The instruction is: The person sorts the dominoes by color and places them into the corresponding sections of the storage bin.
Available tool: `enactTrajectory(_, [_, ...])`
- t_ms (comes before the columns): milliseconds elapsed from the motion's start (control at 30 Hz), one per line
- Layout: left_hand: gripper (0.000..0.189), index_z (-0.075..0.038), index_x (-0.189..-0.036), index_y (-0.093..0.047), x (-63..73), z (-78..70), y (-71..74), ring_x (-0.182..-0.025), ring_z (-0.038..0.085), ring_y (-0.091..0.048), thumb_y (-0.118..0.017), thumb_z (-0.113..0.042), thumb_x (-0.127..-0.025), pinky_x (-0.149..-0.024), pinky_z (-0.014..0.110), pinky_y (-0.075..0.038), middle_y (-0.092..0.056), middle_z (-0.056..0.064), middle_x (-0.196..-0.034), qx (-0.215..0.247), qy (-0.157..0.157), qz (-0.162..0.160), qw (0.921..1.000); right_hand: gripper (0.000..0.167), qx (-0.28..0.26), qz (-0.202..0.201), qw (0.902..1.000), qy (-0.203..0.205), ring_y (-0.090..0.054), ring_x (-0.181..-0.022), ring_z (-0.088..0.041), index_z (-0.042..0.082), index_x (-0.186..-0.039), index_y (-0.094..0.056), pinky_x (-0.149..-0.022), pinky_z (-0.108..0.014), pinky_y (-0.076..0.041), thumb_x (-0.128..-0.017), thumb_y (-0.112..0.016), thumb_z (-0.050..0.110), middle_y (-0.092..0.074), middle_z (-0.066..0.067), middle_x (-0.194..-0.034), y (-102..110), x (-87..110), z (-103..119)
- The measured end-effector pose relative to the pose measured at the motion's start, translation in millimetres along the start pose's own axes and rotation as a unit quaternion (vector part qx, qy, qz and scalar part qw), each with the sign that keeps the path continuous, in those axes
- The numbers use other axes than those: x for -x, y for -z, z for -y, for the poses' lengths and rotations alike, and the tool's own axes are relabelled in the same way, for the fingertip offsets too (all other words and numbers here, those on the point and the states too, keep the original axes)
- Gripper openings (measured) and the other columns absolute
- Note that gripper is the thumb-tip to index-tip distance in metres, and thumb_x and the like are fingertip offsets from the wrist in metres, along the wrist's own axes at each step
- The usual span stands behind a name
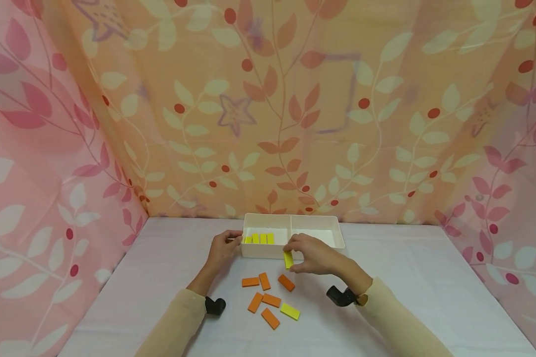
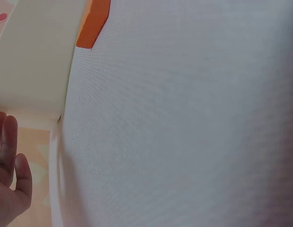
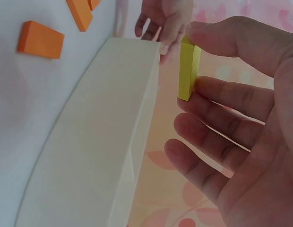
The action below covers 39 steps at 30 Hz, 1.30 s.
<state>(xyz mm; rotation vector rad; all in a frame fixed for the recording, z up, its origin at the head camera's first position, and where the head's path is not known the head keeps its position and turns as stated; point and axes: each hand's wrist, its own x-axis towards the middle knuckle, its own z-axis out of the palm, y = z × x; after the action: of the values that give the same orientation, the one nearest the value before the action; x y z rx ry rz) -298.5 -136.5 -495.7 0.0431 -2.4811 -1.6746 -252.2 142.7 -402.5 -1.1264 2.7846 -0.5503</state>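
Head view: the right hand (image 1: 314, 254) pinches a yellow block (image 1: 288, 260) by the near edge of the box (image 1: 263, 252); the left hand (image 1: 221, 249), fingers relaxed, touches its left end; table (image 1: 406, 292) extends either side.

The bench (image 1: 429, 277) carries a white cloth (image 1: 161, 258). A leaf-printed orange panel (image 1: 268, 139) closes the rear; pink panels (image 1: 35, 173) flank both sides.

Pale table (image 1: 411, 272) under divided box (image 1: 264, 252), orange blocks (image 1: 270, 318), yellow block (image 1: 290, 311).
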Motion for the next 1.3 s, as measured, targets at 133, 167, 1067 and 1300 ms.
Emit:
enactTrajectory(133, [0.024, -0.002, -0.112, -0.070, -0.6, 1.7, 0.2, -0.091, 0.022, -0.062, -0.066, -0.016, -0.092, -0.073, 0.022, -0.047, -0.071, 0.015, -0.109, 0.001, -0.002, -0.001, 1.0000, 0.040, -0.001, -0.009, 1.0000, -0.003, -0.058, -0.101, -0.018, 0.008, -0.116, -0.069, -0.090, -0.037, -0.052, -0.080, -0.078, 0.022, -0.063, 0.001, -0.109, 5.9, -1.8, -0.2])
enactTrajectory(167, [0.024, -0.003, -0.112, -0.070, -0.5, 1.8, 0.2, -0.091, 0.022, -0.062, -0.066, -0.016, -0.092, -0.073, 0.022, -0.047, -0.071, 0.015, -0.109, 0.001, 0.000, -0.001, 1.0000, 0.039, 0.002, -0.012, 0.9999, -0.003, -0.058, -0.101, -0.017, 0.008, -0.115, -0.069, -0.090, -0.037, -0.052, -0.080, -0.078, 0.022, -0.063, 0.001, -0.109, 7.9, -2.3, 0.0])
enactTrajectory(1067, [0.025, -0.003, -0.114, -0.070, 0.0, -1.2, 0.8, -0.093, 0.023, -0.060, -0.065, -0.016, -0.093, -0.074, 0.023, -0.047, -0.070, 0.014, -0.110, 0.000, 0.006, 0.003, 1.0000, 0.036, 0.012, -0.035, 0.9992, 0.013, -0.061, -0.099, -0.020, 0.009, -0.112, -0.068, -0.089, -0.036, -0.053, -0.080, -0.078, 0.023, -0.062, -0.001, -0.107, 33.4, -20.0, -5.8])
enactTrajectory(1300, [0.024, -0.003, -0.113, -0.070, 0.1, -1.9, 0.9, -0.090, 0.021, -0.061, -0.065, -0.016, -0.093, -0.072, 0.024, -0.046, -0.070, 0.015, -0.110, -0.001, 0.006, 0.004, 1.0000, 0.038, 0.007, -0.028, 0.9996, -0.005, -0.060, -0.103, -0.024, 0.009, -0.116, -0.067, -0.090, -0.038, -0.052, -0.082, -0.077, 0.023, -0.062, -0.002, -0.111, 35.0, -25.0, -7.3])
